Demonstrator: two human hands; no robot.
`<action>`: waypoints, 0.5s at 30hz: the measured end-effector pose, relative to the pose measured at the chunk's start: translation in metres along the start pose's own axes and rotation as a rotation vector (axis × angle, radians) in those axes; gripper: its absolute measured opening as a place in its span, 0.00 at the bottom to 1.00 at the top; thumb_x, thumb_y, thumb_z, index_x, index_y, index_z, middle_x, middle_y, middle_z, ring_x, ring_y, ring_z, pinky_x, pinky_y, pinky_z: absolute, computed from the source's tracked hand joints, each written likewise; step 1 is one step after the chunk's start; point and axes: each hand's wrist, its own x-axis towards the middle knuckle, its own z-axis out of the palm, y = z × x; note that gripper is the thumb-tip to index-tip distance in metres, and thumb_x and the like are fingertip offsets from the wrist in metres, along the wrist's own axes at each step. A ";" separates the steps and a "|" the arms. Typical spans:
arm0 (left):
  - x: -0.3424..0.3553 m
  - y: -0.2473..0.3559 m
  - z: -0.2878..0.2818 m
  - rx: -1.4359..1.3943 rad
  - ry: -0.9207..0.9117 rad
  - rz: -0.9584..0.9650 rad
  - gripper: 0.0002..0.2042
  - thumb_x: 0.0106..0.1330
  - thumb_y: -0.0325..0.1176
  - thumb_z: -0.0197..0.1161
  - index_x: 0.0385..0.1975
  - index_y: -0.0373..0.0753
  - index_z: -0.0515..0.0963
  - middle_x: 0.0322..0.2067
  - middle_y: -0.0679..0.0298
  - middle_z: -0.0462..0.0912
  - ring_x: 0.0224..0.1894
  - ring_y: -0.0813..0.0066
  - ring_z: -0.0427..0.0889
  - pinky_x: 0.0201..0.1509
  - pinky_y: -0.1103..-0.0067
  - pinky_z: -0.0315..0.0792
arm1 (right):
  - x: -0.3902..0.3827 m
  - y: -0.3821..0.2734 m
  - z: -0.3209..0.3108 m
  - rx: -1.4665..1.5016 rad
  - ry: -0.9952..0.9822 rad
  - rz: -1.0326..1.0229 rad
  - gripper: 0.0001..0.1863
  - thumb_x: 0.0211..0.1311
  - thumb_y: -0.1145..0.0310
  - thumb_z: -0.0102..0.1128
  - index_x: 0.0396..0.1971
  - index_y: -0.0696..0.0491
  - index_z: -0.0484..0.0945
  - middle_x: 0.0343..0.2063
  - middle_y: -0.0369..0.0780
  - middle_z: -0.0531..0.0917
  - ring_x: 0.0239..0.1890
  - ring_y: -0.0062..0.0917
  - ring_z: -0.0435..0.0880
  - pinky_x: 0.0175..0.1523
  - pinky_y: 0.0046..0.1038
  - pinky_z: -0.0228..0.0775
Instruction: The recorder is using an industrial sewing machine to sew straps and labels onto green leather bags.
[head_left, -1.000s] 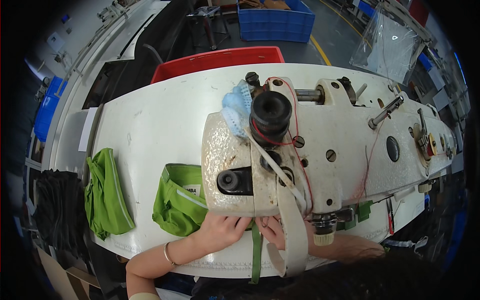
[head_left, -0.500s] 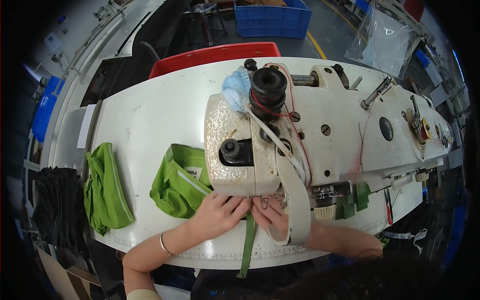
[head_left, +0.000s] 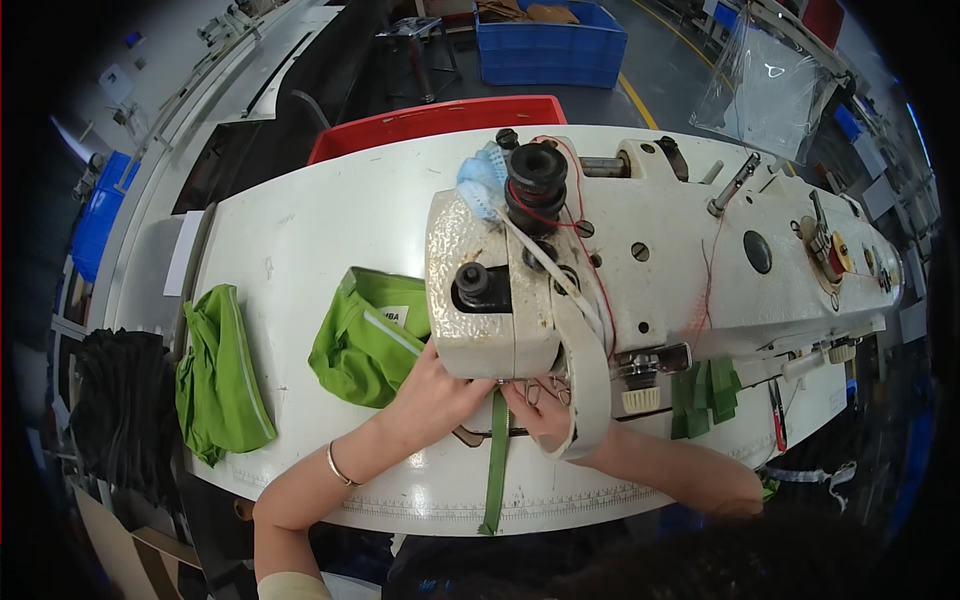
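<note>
A white sewing machine (head_left: pixel 690 270) stands over the table, and both my hands are at its needle end. My left hand (head_left: pixel 432 402) is closed, its fingertips partly hidden under the machine head, pinching the edge of a bright green fabric piece (head_left: pixel 365 345) with a pale stripe and a white label. My right hand (head_left: pixel 540 412) is closed at the needle, beside wire loops and behind a pale curved band (head_left: pixel 588 385); its fingers are on a narrow green strap (head_left: pixel 496 470). That strap hangs toward me from between my hands. What lies under the needle is hidden.
Another green fabric piece (head_left: pixel 222 375) lies at the left table edge, beside stacked black cloth (head_left: pixel 112 420). Dark green strips (head_left: pixel 705 395) and a red-handled tool (head_left: pixel 777 415) lie right of the needle. Behind the table are a red bin (head_left: pixel 440 118) and a blue crate (head_left: pixel 550 50).
My left hand and the green fabric piece have moved away from me, further beneath the machine head. The strap's free end has drawn slightly away too. The whole view has shifted a little.
</note>
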 end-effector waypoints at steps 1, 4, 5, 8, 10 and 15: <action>-0.006 0.004 0.004 0.033 -0.011 0.018 0.13 0.48 0.27 0.56 0.35 0.34 0.73 0.36 0.58 0.78 0.41 0.63 0.75 0.52 0.65 0.66 | 0.000 -0.003 -0.003 0.080 0.070 0.044 0.19 0.46 0.74 0.53 0.41 0.65 0.73 0.39 0.46 0.76 0.39 0.34 0.77 0.37 0.29 0.73; -0.013 0.023 0.006 0.029 0.156 0.038 0.11 0.48 0.28 0.56 0.33 0.36 0.73 0.33 0.60 0.78 0.40 0.64 0.75 0.52 0.65 0.64 | -0.006 -0.014 -0.020 0.061 0.222 -0.016 0.22 0.48 0.73 0.53 0.46 0.63 0.71 0.40 0.44 0.77 0.39 0.31 0.77 0.36 0.27 0.73; -0.011 0.023 0.009 -0.032 0.162 -0.022 0.11 0.48 0.28 0.57 0.33 0.37 0.74 0.32 0.60 0.78 0.41 0.64 0.75 0.54 0.64 0.62 | -0.005 -0.015 -0.016 0.076 0.202 0.008 0.21 0.48 0.73 0.53 0.46 0.61 0.73 0.40 0.42 0.77 0.39 0.29 0.77 0.35 0.27 0.71; 0.002 0.005 0.007 -0.284 0.086 -0.115 0.12 0.48 0.28 0.57 0.34 0.37 0.74 0.33 0.59 0.78 0.43 0.63 0.74 0.54 0.64 0.63 | -0.004 0.000 -0.010 -0.076 0.016 0.050 0.20 0.48 0.73 0.52 0.44 0.62 0.74 0.39 0.42 0.77 0.40 0.31 0.76 0.37 0.32 0.72; 0.003 0.004 0.010 -0.314 0.049 -0.090 0.13 0.47 0.28 0.57 0.34 0.36 0.75 0.35 0.59 0.77 0.44 0.62 0.73 0.53 0.64 0.64 | -0.006 0.005 -0.008 -0.007 -0.006 0.061 0.21 0.49 0.73 0.52 0.46 0.60 0.73 0.39 0.41 0.77 0.40 0.30 0.76 0.37 0.33 0.72; -0.005 0.009 0.013 -0.105 0.117 -0.048 0.12 0.47 0.27 0.58 0.34 0.36 0.77 0.37 0.55 0.78 0.43 0.58 0.77 0.51 0.66 0.68 | -0.011 -0.005 -0.010 -0.092 0.057 0.095 0.21 0.52 0.71 0.51 0.49 0.58 0.71 0.41 0.41 0.78 0.40 0.30 0.77 0.43 0.32 0.71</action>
